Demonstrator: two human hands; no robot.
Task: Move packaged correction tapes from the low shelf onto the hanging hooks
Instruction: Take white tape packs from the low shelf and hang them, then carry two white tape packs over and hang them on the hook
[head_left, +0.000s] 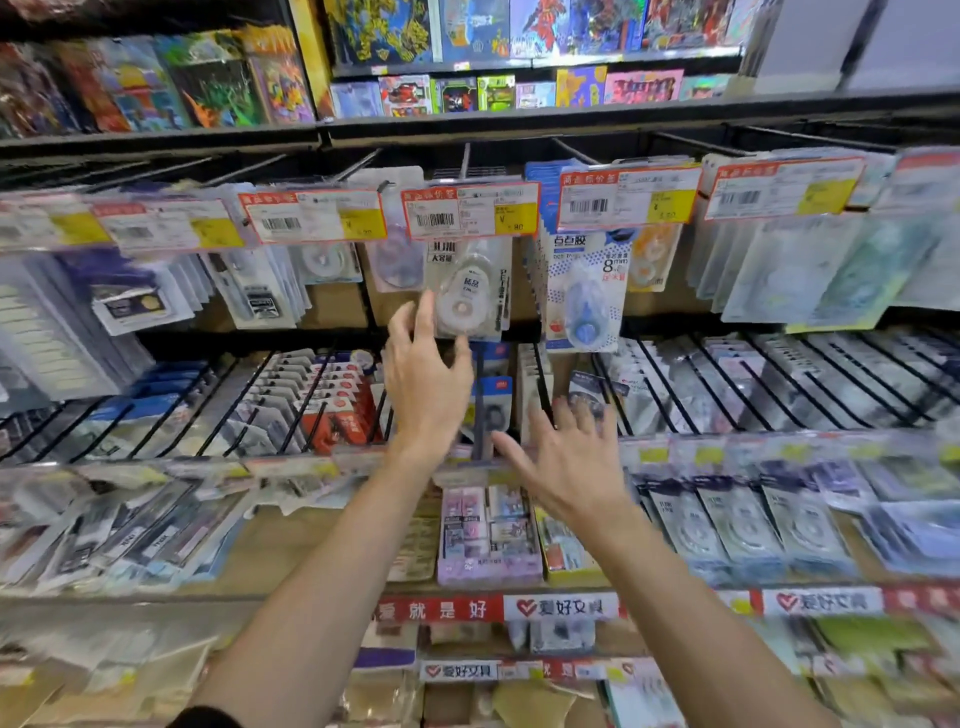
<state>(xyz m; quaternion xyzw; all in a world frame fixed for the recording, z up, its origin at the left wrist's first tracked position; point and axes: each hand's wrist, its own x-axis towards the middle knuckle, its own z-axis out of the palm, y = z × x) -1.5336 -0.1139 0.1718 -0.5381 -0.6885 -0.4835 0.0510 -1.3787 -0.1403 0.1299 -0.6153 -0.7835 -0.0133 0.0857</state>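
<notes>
While the correction tape pack (470, 291) hangs on its hook, I see its long axis run up and down, with the card top hidden behind a price tag (470, 210) and the lower edge free. Its printed front faces me; the white round dispenser sits in the middle of the card, and its narrow end points up and to the right.

My left hand (423, 374) is raised to the lower left corner of this pack. Its fingers are straight and a little spread, and the fingertips (427, 306) touch or nearly touch the pack edge; I cannot tell which. It grips nothing.

My right hand (569, 457) is lower, with fingers spread and relaxed, in front of the wire-divided shelf (727, 384). It holds nothing, and the two hands are apart.

Just beside the pack on the right hangs a blue dotted tape pack (584, 291), and on the left a pale pack (397, 260), partly behind it. A row of price tags covers the hook tips. Below the hands stands a purple box (488, 535) on a lower shelf.
</notes>
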